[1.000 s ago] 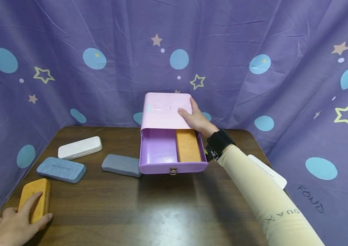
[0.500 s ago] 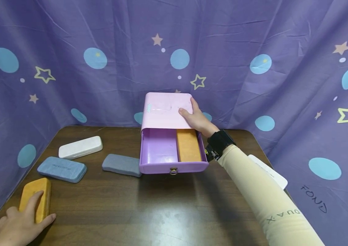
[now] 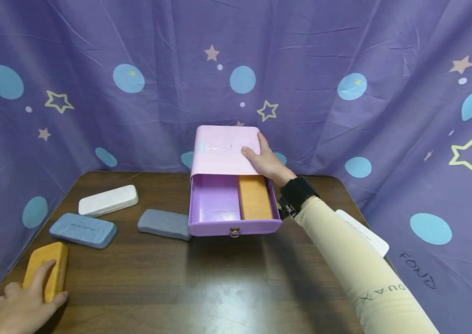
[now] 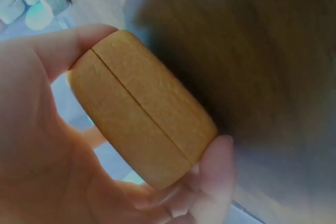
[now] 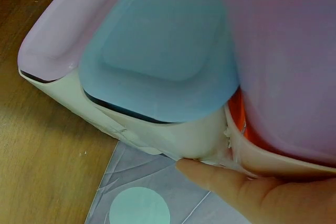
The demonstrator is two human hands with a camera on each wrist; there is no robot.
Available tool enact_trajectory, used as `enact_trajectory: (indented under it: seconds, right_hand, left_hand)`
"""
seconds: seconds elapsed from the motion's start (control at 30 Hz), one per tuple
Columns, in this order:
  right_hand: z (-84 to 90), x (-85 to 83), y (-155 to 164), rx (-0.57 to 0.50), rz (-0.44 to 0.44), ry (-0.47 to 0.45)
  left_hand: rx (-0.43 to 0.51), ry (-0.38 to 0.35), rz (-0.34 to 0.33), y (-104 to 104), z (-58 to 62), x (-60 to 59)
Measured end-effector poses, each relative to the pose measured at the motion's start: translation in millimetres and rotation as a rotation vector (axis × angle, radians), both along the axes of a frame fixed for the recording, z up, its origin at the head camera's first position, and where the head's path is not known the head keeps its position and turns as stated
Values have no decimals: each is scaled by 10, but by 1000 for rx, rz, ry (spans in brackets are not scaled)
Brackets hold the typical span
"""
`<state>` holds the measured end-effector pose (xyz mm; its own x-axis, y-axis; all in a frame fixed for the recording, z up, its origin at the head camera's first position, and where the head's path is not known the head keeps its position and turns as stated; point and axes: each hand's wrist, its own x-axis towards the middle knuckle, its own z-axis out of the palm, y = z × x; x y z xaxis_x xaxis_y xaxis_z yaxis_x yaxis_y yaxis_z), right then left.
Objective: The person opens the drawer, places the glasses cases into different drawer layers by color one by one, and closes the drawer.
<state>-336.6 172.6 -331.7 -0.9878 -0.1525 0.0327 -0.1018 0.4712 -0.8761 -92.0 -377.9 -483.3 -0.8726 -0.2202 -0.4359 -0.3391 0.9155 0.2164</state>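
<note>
At the table's left side my left hand (image 3: 19, 304) grips an orange glasses case (image 3: 47, 254). The left wrist view shows thumb and fingers round that case (image 4: 142, 111), its seam facing the camera. My right hand (image 3: 270, 163) holds the right side of a small drawer box (image 3: 221, 150), thumb on its pale pink top. The box's purple top drawer (image 3: 215, 199) is pulled out; a second orange glasses case (image 3: 256, 197) lies along its right side. In the right wrist view, a blue drawer front (image 5: 163, 40) and a lilac drawer front (image 5: 58, 35) are pushed in.
A white case (image 3: 108, 200), a blue case (image 3: 82, 230) and a grey-blue case (image 3: 164, 223) lie left of the box on the wooden table (image 3: 144, 283). Another white case (image 3: 363, 232) lies at the right edge, partly behind my sleeve. A purple curtain (image 3: 302, 55) surrounds the table.
My left thumb first spreads slightly away from the orange case, then draws in against its side. The right hand, the box and the other cases stay where they were.
</note>
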Motion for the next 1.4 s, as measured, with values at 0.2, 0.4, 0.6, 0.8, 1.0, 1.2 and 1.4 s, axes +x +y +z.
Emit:
enact_trajectory:
  seconds: [0.2, 0.4, 0.6, 0.8, 1.0, 1.2, 1.4]
  right_hand:
    - [7, 16, 0, 5, 3, -7]
    - [3, 6, 10, -13, 5, -12]
    - [-8, 3, 20, -5, 1, -13]
    - [1, 4, 19, -5, 2, -13]
    - [18, -1, 16, -1, -1, -11]
    - [27, 9, 14, 1, 1, -7]
    - [13, -4, 0, 1, 8, -9]
  left_hand:
    - [12, -9, 2, 2, 69, 17]
    - [32, 11, -21, -29, 33, -2]
    - [20, 86, -91, -6, 93, -2]
    - [-9, 152, -137, 15, 151, -20]
    - [-19, 202, -135, 82, 264, -21]
    - [-3, 277, -164, 192, 397, -37]
    - [14, 369, -186, 277, 465, -82]
